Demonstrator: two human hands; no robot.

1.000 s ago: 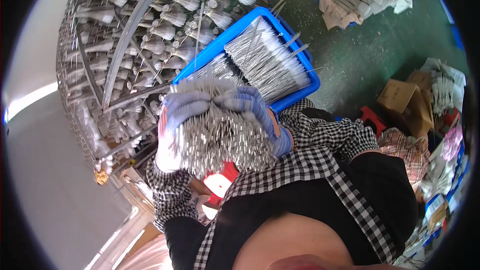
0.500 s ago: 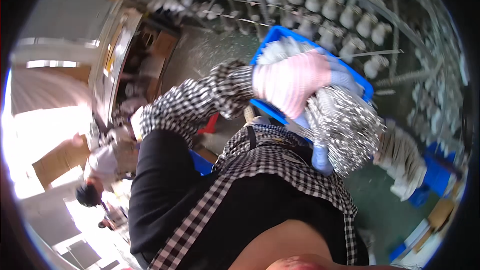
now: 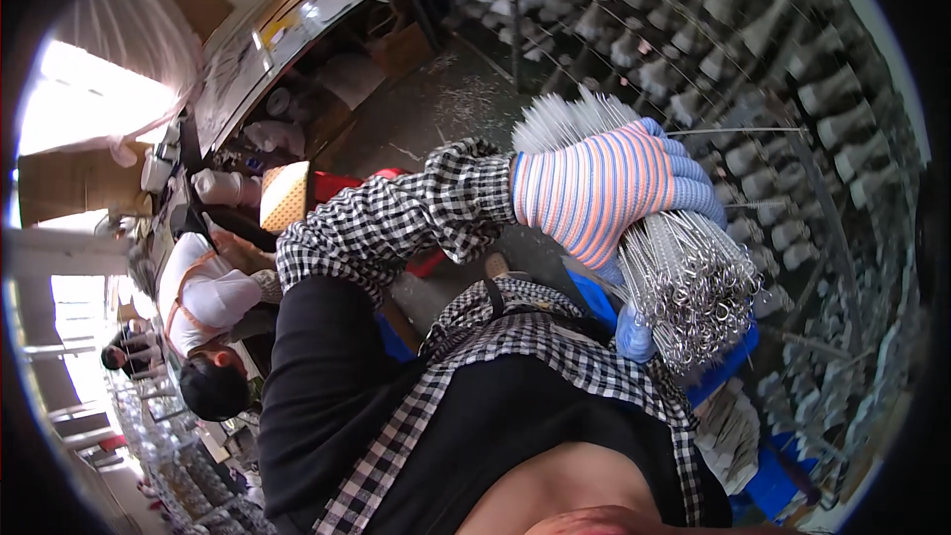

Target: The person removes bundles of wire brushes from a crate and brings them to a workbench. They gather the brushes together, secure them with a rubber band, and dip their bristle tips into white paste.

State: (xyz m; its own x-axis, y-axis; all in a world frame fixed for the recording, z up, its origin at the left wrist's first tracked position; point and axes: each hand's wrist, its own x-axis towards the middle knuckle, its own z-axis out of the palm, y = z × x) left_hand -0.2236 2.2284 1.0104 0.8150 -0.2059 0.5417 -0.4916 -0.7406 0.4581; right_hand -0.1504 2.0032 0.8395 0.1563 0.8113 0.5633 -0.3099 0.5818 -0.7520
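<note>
My left hand (image 3: 604,188), in a pink-and-blue striped knit glove, is wrapped over the top of a thick bundle of wire-handled brushes (image 3: 693,287). The metal loop ends point toward the lower right, and the white bristle ends (image 3: 570,119) stick out on the far side of the hand. Of my right hand (image 3: 635,333) only a blue gloved finger or thumb shows, pressed against the near side of the bundle; the rest is hidden beneath it. A blue plastic bin (image 3: 728,369) lies below, partly covered by the bundle.
Rack rows of white bristled pieces (image 3: 644,69) fill the far and right side. A cluttered workbench (image 3: 297,50) stands at the far left. A person in a white top (image 3: 213,287) is at the left, near a red stool (image 3: 337,185). A thin wire (image 3: 753,129) juts out beyond my left hand.
My view has turned, so the bench and the other person sit differently. The bundle's loop ends are sharper and tilted lower. The blue bin is now mostly hidden under the bundle.
</note>
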